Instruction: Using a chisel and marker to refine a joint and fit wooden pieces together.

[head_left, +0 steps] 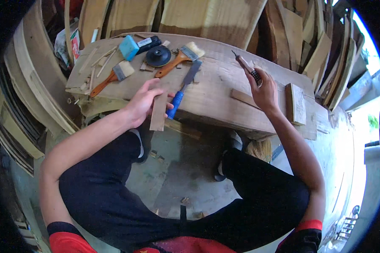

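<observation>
My left hand (140, 104) is closed round a short flat strip of brown wood (158, 114), which points down past the bench's near edge. Beside its fingertips lies a blue-handled chisel (177, 101) with a flat dark blade. Over the right part of the bench, my right hand (266, 90) grips a slim pen-like tool (244, 65) with a dark textered grip and a thin dark tip pointing up and left. Below that hand another thin wooden strip (243, 98) rests on the bench, and a thick wood block (297, 104) sits to its right.
The wooden bench (219, 84) carries two brushes (123, 71) with wooden handles, a round black tool part (158, 56), a light blue box (129, 47) and several wood scraps. Boards (190, 19) lean behind it. A straw broom (259, 150) stands beneath the right side.
</observation>
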`<state>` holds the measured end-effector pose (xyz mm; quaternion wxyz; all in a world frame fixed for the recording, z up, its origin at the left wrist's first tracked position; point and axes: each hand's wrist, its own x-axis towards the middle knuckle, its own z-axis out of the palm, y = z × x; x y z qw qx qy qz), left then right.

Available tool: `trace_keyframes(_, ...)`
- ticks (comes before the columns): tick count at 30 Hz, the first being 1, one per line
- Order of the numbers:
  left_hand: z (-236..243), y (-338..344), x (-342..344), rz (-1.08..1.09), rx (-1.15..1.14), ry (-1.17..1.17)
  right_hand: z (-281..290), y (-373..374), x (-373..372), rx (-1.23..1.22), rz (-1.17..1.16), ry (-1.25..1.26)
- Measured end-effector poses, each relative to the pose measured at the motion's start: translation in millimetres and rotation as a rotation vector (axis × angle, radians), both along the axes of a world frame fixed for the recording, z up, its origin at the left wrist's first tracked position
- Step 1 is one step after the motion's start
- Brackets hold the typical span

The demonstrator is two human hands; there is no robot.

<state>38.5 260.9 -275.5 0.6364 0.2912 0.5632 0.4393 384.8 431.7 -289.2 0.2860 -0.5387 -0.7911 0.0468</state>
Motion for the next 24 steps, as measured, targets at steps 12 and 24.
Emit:
trace_keyframes(12,27,30,30,-0.058,0.378,0.141,-2,-6,30,0.225,0.106,-0.11)
trace_keyframes(24,40,25,-13,-0.017,0.352,0.171,-11,-54,49,0.134,0.566,-0.138)
